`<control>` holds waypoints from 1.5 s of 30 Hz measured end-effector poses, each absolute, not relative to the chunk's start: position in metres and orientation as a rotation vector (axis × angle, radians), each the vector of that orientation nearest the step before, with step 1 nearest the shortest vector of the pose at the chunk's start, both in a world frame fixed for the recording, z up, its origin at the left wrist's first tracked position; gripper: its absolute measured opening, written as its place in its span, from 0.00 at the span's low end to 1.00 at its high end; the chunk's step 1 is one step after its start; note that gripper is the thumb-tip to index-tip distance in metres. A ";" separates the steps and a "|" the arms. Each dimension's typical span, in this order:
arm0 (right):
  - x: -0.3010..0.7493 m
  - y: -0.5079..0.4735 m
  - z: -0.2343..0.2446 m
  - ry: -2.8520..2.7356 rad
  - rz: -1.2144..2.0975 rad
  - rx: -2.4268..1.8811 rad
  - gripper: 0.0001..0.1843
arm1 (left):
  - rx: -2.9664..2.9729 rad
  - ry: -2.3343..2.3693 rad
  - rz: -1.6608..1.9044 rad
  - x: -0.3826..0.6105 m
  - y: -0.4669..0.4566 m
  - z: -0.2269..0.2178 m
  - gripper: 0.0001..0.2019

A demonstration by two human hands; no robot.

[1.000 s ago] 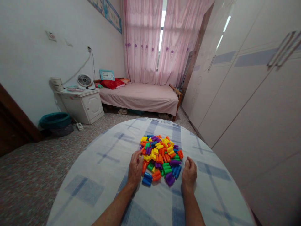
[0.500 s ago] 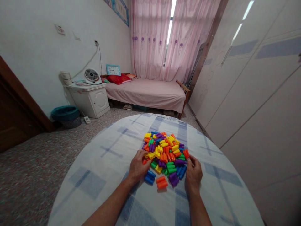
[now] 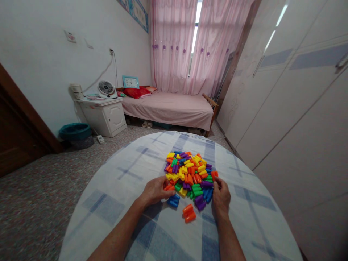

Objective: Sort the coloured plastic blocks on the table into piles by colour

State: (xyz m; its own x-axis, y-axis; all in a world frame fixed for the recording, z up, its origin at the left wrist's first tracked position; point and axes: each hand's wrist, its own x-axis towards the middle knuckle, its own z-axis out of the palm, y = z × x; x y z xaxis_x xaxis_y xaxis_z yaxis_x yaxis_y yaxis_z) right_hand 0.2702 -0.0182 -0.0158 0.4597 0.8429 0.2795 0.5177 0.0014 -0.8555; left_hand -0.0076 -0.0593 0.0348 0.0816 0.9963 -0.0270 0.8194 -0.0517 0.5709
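A heap of colourful plastic toy pieces (image 3: 189, 170), each like short tubes joined side by side, lies on the cloth-covered table. At its near left edge, my left hand (image 3: 155, 190) has thumb and fingers closed around an orange toy piece (image 3: 169, 187). A blue toy piece (image 3: 173, 201) lies just below that thumb. On the heap's right side, my right hand (image 3: 222, 194) pinches another orange toy piece (image 3: 214, 175) at its fingertips. Blue and purple pieces (image 3: 200, 203) sit beside this hand. Between the two wrists, a separate orange toy piece (image 3: 189, 213) rests nearer to me.
The round table wears a white and blue checked tablecloth (image 3: 108, 203). Beyond it stand a bed (image 3: 168, 105), a white nightstand (image 3: 106, 116) with a fan (image 3: 106, 88), and a teal-lined bin (image 3: 76, 132). A tall wardrobe (image 3: 285, 119) lines the right side.
My left hand has shifted slightly left and lower its wrist angle is flatter. The orange piece at my right fingertips has turned, and the separate orange piece in front has rotated a little.
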 end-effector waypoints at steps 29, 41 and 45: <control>0.269 -0.020 -0.012 -1.259 0.364 -1.675 0.22 | 1.068 1.740 1.586 -0.079 -0.033 0.012 0.19; 0.271 -0.018 -0.017 -1.284 0.355 -1.667 0.23 | 1.855 2.427 1.426 -0.072 -0.027 0.004 0.14; 0.270 -0.020 -0.014 -1.275 0.358 -1.659 0.23 | 2.023 2.361 1.163 -0.067 -0.028 -0.001 0.13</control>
